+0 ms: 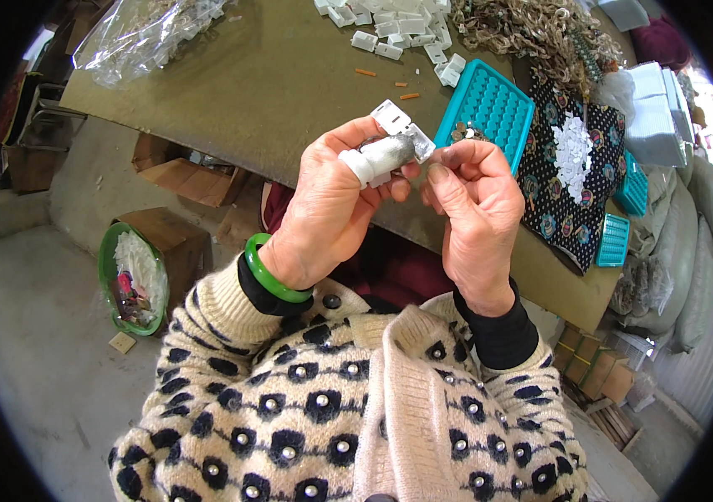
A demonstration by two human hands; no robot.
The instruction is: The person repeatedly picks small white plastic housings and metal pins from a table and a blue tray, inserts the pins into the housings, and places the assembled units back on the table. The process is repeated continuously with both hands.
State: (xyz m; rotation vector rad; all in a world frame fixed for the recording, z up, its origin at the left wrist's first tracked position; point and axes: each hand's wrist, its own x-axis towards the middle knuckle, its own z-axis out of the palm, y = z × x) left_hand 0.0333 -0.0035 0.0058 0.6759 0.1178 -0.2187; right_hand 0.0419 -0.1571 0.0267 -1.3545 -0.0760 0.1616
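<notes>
My left hand (328, 197), with a green bangle (269, 272) at the wrist, grips a small white hinged plastic case (407, 131) whose lid stands open. A white wrapping smudged grey (384, 157) lies across the case, apparently around my left thumb. Close beside it, my right hand (480, 205) has thumb and forefinger pinched together at the case's near right edge. Whatever sits between those fingertips is too small to make out. Just beyond my right hand lies a teal ridged tray (497, 105) with small round brownish pieces (467, 132) at its near end.
Loose white cases (402, 25) lie heaped at the table's far side, near short orange sticks (365, 73). Tangled brownish strands (532, 33) and white pieces (572, 155) on dark patterned cloth (550, 219) are to the right. A clear bag (143, 42) is far left; a green-rimmed basket (108, 276) stands below.
</notes>
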